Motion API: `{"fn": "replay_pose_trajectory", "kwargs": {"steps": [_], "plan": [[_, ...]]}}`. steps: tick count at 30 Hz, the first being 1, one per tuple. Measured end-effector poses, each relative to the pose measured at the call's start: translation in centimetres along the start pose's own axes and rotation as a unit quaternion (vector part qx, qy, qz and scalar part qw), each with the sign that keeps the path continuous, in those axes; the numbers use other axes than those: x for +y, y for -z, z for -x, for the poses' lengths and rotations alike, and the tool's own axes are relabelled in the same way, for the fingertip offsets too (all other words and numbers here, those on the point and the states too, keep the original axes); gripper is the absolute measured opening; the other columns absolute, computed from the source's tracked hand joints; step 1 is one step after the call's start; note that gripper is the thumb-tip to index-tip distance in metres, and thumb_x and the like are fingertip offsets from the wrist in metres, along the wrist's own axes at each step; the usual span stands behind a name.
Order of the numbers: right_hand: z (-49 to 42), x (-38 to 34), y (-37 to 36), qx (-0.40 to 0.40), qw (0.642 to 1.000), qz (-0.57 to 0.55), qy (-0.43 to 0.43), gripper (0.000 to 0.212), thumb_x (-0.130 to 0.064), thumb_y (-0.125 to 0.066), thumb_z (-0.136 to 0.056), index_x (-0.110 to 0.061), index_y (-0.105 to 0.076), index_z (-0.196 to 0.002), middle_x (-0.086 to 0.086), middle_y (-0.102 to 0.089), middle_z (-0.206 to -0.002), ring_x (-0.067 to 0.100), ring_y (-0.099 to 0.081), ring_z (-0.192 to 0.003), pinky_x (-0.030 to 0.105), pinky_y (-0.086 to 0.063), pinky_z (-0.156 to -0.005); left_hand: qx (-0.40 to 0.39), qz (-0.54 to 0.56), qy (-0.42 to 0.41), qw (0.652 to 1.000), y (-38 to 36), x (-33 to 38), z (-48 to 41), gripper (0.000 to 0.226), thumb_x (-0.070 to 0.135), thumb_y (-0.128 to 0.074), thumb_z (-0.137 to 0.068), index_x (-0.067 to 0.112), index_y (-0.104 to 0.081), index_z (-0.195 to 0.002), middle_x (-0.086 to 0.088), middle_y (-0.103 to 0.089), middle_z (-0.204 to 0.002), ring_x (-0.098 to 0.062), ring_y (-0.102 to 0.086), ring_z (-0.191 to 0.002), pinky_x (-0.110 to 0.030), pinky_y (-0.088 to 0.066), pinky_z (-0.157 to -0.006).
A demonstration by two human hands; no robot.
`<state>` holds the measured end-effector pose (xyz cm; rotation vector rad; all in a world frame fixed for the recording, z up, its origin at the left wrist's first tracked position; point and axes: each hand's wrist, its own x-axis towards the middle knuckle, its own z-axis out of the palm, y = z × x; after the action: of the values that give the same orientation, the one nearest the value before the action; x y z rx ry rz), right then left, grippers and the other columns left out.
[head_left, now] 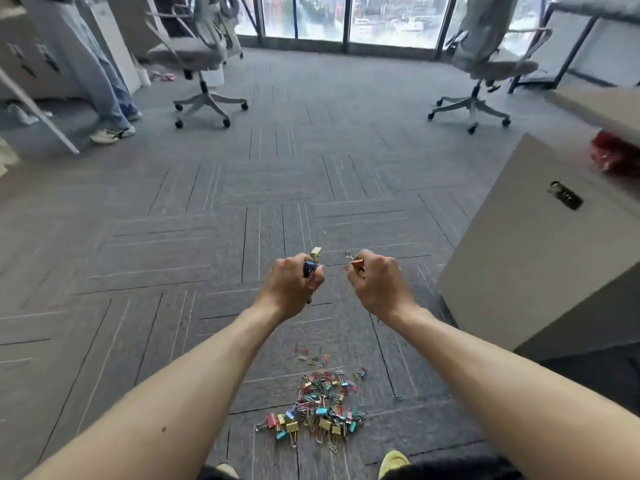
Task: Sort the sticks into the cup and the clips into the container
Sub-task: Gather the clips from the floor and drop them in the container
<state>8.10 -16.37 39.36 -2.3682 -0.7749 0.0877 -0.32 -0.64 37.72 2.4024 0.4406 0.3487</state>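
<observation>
Both arms reach forward over a grey carpet. My left hand point(292, 285) grips a few binder clips; a blue one point(309, 268) and a yellow one point(316, 252) stick out above its fingers. My right hand point(375, 282) grips an orange binder clip point(356, 263) with wire paper clips hanging beside it. On the floor below my arms lies a pile of coloured binder clips and paper clips point(320, 408). A smaller scatter of paper clips point(311, 356) lies just beyond it. No cup, container or sticks are in view.
A beige cabinet point(540, 258) with a lock stands close on the right. Two office chairs stand farther back, one on the left point(204, 74) and one on the right point(481, 84). A person's legs point(107, 98) stand at the far left. My shoes point(393, 462) show at the bottom edge.
</observation>
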Motion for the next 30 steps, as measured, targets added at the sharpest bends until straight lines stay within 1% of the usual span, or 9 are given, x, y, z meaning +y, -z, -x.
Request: {"fn": "replay_pose_trajectory", "kwargs": {"steps": [2,7,13,18,20,23,25,27,30], "plan": [[0.9,-1.3,3.1,0.003,1.000,0.004,-0.012,0.020,-0.024,-0.056,-0.096,-0.008,-0.059,-0.084,0.014,-0.070,-0.086,0.033,-0.063,-0.079,0.032,-0.037,-0.062,0.000,-0.003,-0.006,1.000,1.8,3.3,0.2,0.032,0.033,-0.053,-0.096,0.024,-0.043,-0.067,0.006,-0.051,-0.058,-0.012,-0.048,-0.050,-0.028,-0.034,-0.050],[4.0,-3.3,10.9,0.046,0.998,0.030,-0.039,0.022,-0.026,-0.056,-0.095,-0.010,-0.058,-0.080,0.016,-0.070,-0.089,0.036,-0.063,-0.085,0.033,-0.036,-0.065,0.005,0.026,-0.049,0.998,5.8,10.6,1.4,0.035,0.031,-0.053,-0.097,0.023,-0.043,-0.064,0.003,-0.053,-0.059,-0.016,-0.048,-0.052,-0.029,-0.037,-0.051],[8.7,-4.8,20.1,0.117,0.991,0.051,-0.048,0.032,-0.024,-0.058,-0.092,-0.019,-0.041,-0.065,0.020,-0.069,-0.087,0.039,-0.063,-0.084,0.033,-0.037,-0.065,0.022,0.038,-0.100,0.994,8.8,18.6,4.0,0.037,0.026,-0.052,-0.097,0.017,-0.046,-0.062,0.004,-0.051,-0.055,-0.014,-0.046,-0.050,-0.029,-0.034,-0.053],[13.5,-5.2,26.5,0.170,0.981,0.083,-0.037,0.021,-0.021,-0.058,-0.094,-0.014,-0.050,-0.075,0.020,-0.071,-0.093,0.037,-0.064,-0.089,0.030,-0.034,-0.066,0.024,0.055,-0.153,0.986,8.7,26.1,6.1,0.042,0.024,-0.053,-0.096,0.019,-0.043,-0.056,0.002,-0.048,-0.053,-0.014,-0.040,-0.049,-0.029,-0.031,-0.050],[15.2,-4.7,28.7,0.187,0.977,0.087,-0.044,0.021,-0.023,-0.058,-0.094,-0.009,-0.055,-0.079,0.017,-0.071,-0.093,0.035,-0.065,-0.088,0.032,-0.042,-0.066,0.026,0.067,-0.174,0.982,8.2,29.2,6.9,0.042,0.022,-0.054,-0.096,0.020,-0.043,-0.055,0.003,-0.047,-0.051,-0.012,-0.040,-0.047,-0.020,-0.028,-0.045],[17.6,-3.1,32.2,0.218,0.971,0.085,-0.052,0.022,-0.024,-0.058,-0.095,-0.004,-0.066,-0.091,0.016,-0.073,-0.093,0.033,-0.068,-0.084,0.040,-0.055,-0.073,0.008,0.094,-0.204,0.974,7.0,33.7,7.5,0.039,0.019,-0.053,-0.096,0.016,-0.047,-0.057,0.001,-0.048,-0.052,-0.011,-0.041,-0.045,-0.016,-0.030,-0.041],[19.3,-1.7,34.6,0.236,0.966,0.090,-0.060,0.022,-0.022,-0.056,-0.096,-0.004,-0.067,-0.090,0.015,-0.073,-0.091,0.031,-0.066,-0.078,0.033,-0.048,-0.066,-0.008,0.106,-0.217,0.970,5.8,36.4,7.5,0.035,0.018,-0.053,-0.095,0.010,-0.050,-0.061,-0.004,-0.050,-0.055,-0.014,-0.039,-0.047,-0.019,-0.030,-0.042],[20.9,-0.2,36.9,0.249,0.959,0.101,-0.086,0.023,-0.023,-0.053,-0.097,-0.004,-0.067,-0.092,0.014,-0.072,-0.091,0.031,-0.064,-0.080,0.029,-0.038,-0.065,-0.028,0.119,-0.227,0.966,4.3,39.0,7.3,0.033,0.017,-0.054,-0.094,0.008,-0.050,-0.063,-0.005,-0.047,-0.056,-0.015,-0.036,-0.047,-0.020,-0.026,-0.041],[22.7,2.7,40.3,0.266,0.949,0.105,-0.134,0.022,-0.028,-0.052,-0.096,-0.010,-0.065,-0.094,0.016,-0.071,-0.095,0.039,-0.063,-0.092,0.034,-0.042,-0.071,-0.051,0.154,-0.236,0.958,1.3,43.1,6.8,0.039,0.018,-0.056,-0.092,0.014,-0.041,-0.056,0.003,-0.040,-0.050,-0.015,-0.032,-0.046,-0.029,-0.028,-0.045]]}}
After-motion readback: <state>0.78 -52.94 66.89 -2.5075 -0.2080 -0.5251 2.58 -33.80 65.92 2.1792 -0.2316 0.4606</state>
